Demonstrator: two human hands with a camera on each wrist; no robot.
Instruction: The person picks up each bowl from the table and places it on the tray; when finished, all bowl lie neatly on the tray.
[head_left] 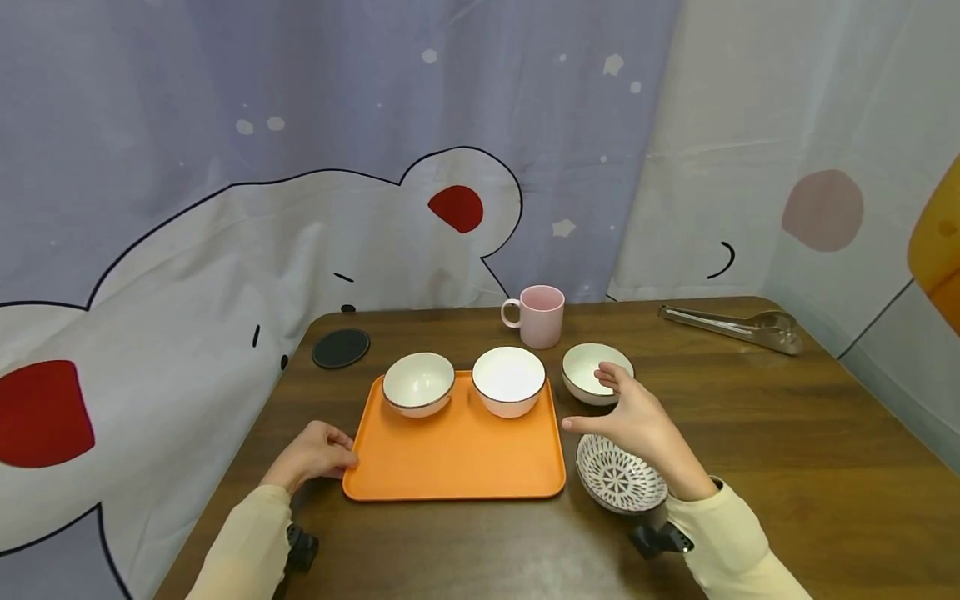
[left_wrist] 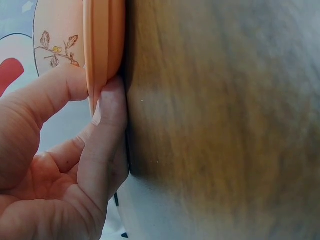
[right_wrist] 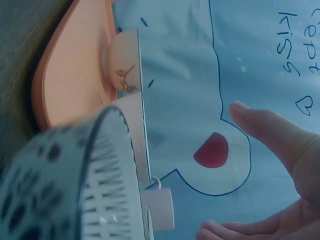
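An orange tray (head_left: 457,471) lies on the wooden table, and my left hand (head_left: 315,454) pinches its left edge. In the left wrist view the thumb is over the tray's rim (left_wrist: 104,45) and fingers are beneath it. Two white bowls with dark rims stand on the far half of the tray, one on the left (head_left: 418,385) and one on the right (head_left: 508,383). Right of the tray, my right hand (head_left: 648,427) hovers with thumb and fingers spread, holding nothing. Below it is a black-and-white patterned bowl (head_left: 618,479); a third white bowl (head_left: 581,367) sits beyond, partly hidden by the fingers.
Behind the bowls stands a pink mug (head_left: 542,318). Metal tongs (head_left: 738,328) lie at the far right of the table (head_left: 810,467), and a dark round coaster (head_left: 341,348) at the far left. A printed curtain (head_left: 337,83) hangs along the back edge.
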